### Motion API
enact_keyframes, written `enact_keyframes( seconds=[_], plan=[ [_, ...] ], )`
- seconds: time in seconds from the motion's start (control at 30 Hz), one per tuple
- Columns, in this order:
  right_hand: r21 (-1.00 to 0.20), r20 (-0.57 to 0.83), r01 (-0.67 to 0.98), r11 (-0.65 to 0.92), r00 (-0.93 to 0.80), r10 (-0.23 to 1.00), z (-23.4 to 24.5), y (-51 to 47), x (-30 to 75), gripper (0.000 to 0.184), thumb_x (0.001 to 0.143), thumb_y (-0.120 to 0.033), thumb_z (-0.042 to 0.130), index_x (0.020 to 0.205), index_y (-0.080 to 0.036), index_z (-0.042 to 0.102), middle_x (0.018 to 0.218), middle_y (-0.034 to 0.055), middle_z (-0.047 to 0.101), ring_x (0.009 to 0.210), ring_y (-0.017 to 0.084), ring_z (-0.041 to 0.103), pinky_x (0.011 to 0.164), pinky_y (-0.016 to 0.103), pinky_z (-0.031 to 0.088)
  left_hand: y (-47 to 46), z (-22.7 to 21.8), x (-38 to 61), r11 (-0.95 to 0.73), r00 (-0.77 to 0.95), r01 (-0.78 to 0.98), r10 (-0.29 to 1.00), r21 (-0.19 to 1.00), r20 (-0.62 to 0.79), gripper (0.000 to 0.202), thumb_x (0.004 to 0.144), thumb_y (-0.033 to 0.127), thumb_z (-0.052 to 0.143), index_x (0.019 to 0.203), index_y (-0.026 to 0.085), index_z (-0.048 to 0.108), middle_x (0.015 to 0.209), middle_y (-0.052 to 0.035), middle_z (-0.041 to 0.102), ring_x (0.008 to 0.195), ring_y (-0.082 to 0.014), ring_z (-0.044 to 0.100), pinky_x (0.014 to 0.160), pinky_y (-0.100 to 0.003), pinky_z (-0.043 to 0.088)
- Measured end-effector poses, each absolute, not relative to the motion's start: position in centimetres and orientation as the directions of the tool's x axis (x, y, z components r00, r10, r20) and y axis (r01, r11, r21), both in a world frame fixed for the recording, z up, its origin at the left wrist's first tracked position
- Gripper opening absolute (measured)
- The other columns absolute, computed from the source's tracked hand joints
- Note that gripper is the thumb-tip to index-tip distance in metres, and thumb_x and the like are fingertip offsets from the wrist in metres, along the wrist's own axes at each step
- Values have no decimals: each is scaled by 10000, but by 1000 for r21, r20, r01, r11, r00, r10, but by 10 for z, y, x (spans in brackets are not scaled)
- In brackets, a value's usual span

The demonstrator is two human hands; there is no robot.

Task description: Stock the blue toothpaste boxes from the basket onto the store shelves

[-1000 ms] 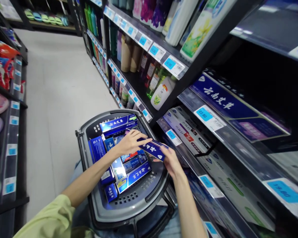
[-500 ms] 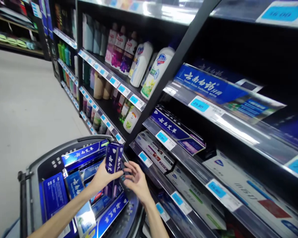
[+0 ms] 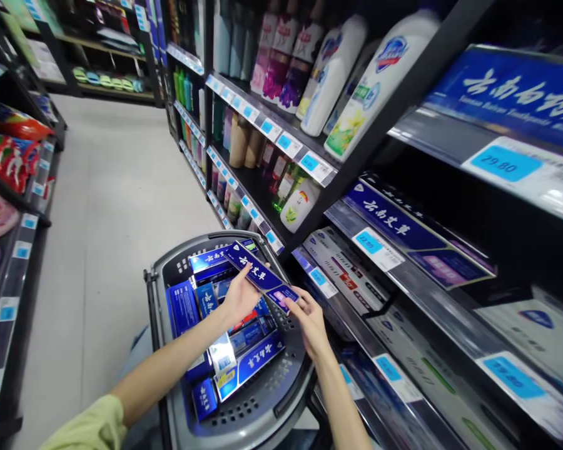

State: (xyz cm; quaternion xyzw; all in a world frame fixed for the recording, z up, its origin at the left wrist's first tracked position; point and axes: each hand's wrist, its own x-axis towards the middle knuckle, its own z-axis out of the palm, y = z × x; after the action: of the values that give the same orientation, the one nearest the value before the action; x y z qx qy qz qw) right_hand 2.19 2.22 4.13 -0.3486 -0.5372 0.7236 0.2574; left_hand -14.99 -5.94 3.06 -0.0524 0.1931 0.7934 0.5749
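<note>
Both my hands hold a dark blue toothpaste box (image 3: 259,272) with white lettering and a purple patch at one end. It is tilted over the far right part of a grey shopping basket (image 3: 181,251). My left hand (image 3: 242,296) is closed around its near long side. The fingers of my right hand (image 3: 310,317) pinch its right end. Inside the basket lie several more toothpaste boxes, among them a blue one (image 3: 184,307) on the left and a shiny one (image 3: 253,365) at the near side.
On the right, store shelves hold long toothpaste boxes (image 3: 389,219) behind price tags (image 3: 368,240). Farther along stand white bottles (image 3: 380,84) and pink and purple bottles (image 3: 281,56). A grey aisle floor (image 3: 117,187) runs ahead. Bagged goods (image 3: 9,159) sit on the left shelf.
The toothpaste packaging, upright in my left hand before, is now tilted lengthwise. My right hand, apart from it earlier, now grips its end. The view has shifted left, showing more aisle.
</note>
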Motion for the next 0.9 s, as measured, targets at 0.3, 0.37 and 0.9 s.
enact_keyframes(
  seconds=[0.3, 0.37, 0.9],
  plan=[
    [-996, 40, 35, 87, -673, 739, 52, 3, 20, 498, 696, -432, 821, 1107, -178, 697, 1025, 70, 748, 915, 250, 707, 842, 365, 569, -62, 23, -143, -189, -226, -945, 967, 266, -115, 482, 991, 285, 486, 1456, 159, 475, 1338, -123, 635, 1279, -269, 572, 1162, -458, 376],
    [-938, 188, 117, 326, -617, 764, 49, -2, 25, 518, 685, -404, 817, 1146, -199, 700, 1068, 83, 749, 951, 283, 715, 858, 396, 585, -62, 14, -140, -183, -196, -948, 980, 262, -24, 521, 987, 345, 487, 1487, 204, 440, 1408, -108, 584, 1362, -276, 492, 1205, -469, 302],
    [177, 706, 327, 928, -700, 112, 261, 20, 164, 856, 750, -155, 619, 1508, -448, 353, 1359, -9, 578, 1252, 345, 552, 1011, 516, 559, -68, 11, -126, 51, 102, -788, 994, 613, 48, 525, 835, 550, 661, 1199, 173, 694, 1228, -174, 686, 1116, -329, 638, 1003, -450, 436]
  ],
)
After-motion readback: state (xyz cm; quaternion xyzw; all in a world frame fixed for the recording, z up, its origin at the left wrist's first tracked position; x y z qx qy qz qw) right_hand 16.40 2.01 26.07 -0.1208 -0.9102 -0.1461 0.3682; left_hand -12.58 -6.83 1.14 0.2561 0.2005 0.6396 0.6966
